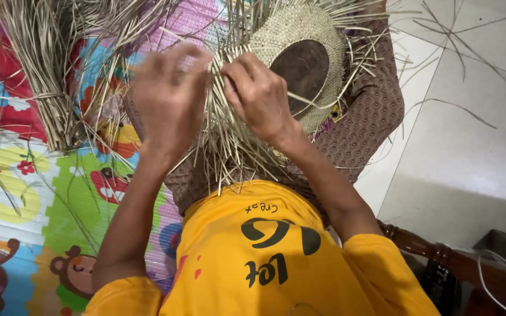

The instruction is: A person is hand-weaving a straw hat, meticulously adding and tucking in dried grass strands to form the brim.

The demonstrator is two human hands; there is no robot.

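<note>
Hands working straw strands on a half-woven hat

Right hand pinches loose strands against the hat, keeping them taut; left hand is blurred, grip unclear.

Yellow short-sleeved shirt, brown patterned trousers

Bright cartoon play mat covers the floor on the left, pale tiles on the right, dark wooden furniture at the bottom right corner.
</note>
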